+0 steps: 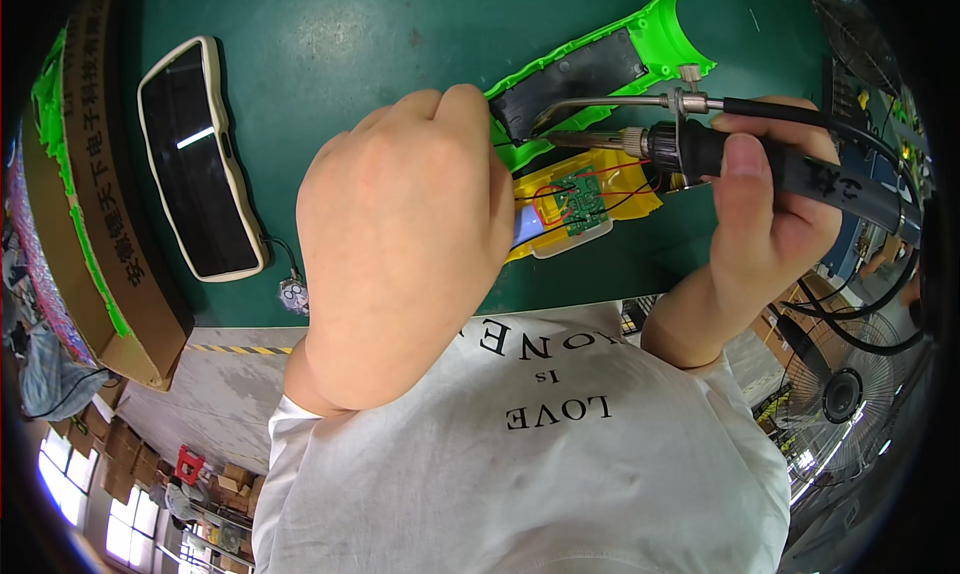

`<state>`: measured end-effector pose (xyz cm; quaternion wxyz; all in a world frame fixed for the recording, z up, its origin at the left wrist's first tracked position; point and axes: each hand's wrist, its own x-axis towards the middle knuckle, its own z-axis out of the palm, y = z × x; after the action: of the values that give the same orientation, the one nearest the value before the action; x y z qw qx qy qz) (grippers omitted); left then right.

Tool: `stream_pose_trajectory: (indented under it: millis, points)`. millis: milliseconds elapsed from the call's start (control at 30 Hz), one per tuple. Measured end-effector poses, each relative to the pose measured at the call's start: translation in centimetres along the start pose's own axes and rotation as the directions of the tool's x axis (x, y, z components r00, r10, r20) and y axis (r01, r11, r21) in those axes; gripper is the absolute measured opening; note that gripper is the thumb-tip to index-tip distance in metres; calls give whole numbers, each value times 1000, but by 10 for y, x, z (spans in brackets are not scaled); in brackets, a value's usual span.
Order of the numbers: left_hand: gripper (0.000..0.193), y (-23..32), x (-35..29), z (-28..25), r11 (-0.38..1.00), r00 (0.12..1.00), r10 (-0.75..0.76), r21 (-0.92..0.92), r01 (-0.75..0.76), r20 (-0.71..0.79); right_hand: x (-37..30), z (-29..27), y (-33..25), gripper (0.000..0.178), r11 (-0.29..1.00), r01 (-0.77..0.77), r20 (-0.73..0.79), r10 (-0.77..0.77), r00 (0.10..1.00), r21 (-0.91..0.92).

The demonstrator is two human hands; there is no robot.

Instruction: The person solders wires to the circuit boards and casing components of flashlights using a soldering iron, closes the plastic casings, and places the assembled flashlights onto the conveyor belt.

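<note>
My right hand (765,189) is closed round the black handle of a soldering iron (700,152), thumb on top. A thin metal solder-feed tube (610,101) is clamped above the iron, and both point left. The iron's tip is near the inner edge of a green plastic shell half (665,36) with a black pad inside. My left hand (405,194) is curled, back up, against the shells' left ends; its fingertips and anything in them are hidden. Between the hands lies a yellow shell half (635,199) with a green circuit board (580,204), red and black wires, and a blue part (527,224).
On the green tabletop (300,34), a phone in a pale case (205,164) lies at the left with a cable by it. A cardboard box (120,204) holding green parts stands at the far left edge. A black cable (890,344) loops down at the right, near a fan (840,394).
</note>
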<state>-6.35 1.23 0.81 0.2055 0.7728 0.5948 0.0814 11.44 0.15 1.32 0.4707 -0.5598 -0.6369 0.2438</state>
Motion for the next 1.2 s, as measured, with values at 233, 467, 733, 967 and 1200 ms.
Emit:
stream_pose_trajectory:
  millis: [233, 467, 733, 967, 1200]
  points:
    - [6, 0, 0, 0, 1000, 1000, 10, -12, -10, -5, 1, -1, -2, 9, 999, 29, -10, -30, 1000, -29]
    - [6, 0, 1, 1, 1000, 1000, 1, -21, -1, -7, 4, -2, 7, 9, 987, 160, 15, -160, 987, -12]
    - [6, 1, 0, 1, 1000, 1000, -4, -22, 4, -14, 0, -1, 0, 10, 997, 10, -71, -15, 997, -71]
    - [6, 1, 1, 2, 1000, 1000, -4, -24, 4, -11, 2, 0, 10, 14, 971, -132, -412, 204, 888, 198]
    - [5, 0, 0, 2, 1000, 1000, 9, -27, -9, -15, 3, -11, 28, 21, 888, 13, -336, 160, 928, 459]
